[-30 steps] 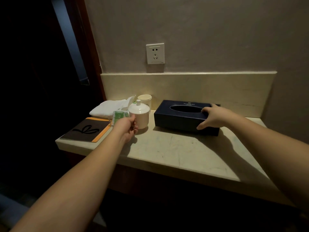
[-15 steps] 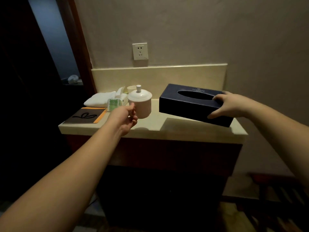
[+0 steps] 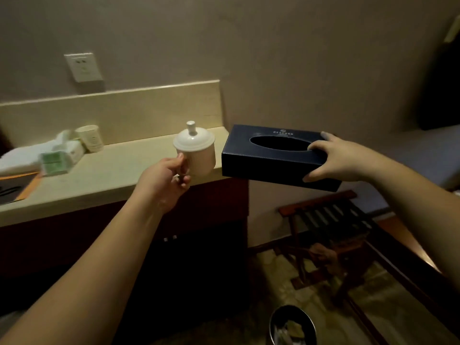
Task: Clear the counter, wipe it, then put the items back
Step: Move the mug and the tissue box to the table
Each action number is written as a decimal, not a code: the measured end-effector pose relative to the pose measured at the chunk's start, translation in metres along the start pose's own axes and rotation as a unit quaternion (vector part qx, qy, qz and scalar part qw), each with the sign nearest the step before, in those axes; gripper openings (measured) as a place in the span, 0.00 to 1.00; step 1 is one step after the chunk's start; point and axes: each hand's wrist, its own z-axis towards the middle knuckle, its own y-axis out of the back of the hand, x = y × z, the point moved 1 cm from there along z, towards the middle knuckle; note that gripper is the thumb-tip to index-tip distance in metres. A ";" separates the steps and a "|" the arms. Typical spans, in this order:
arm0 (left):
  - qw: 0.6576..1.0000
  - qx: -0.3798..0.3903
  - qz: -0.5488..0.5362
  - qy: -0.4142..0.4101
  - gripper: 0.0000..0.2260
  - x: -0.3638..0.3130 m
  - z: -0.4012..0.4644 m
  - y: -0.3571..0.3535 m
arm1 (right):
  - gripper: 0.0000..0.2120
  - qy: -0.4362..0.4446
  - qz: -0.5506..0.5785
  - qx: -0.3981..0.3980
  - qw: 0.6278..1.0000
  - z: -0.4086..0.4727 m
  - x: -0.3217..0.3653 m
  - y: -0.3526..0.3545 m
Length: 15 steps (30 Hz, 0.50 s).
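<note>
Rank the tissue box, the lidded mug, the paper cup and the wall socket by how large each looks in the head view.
1. tissue box, clearly largest.
2. lidded mug.
3. wall socket and paper cup: these look about alike, and both sit farther from the camera, so no ranking between them.

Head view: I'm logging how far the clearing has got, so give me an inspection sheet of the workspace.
Surface: beige counter, right part bare.
Job's things: lidded cup and dark tissue box, both lifted off.
Clutter: paper cup, green packet, white towel, folder remain.
Grippers: left hand holds cup handle; right hand grips box end.
Cables: nothing seen.
Surroundings: wall socket, wooden rack, bin.
</note>
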 end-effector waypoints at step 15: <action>0.980 0.172 0.028 0.096 0.09 0.148 -0.008 -0.261 | 0.37 -0.221 0.027 -0.009 0.975 -0.152 -0.265 -0.059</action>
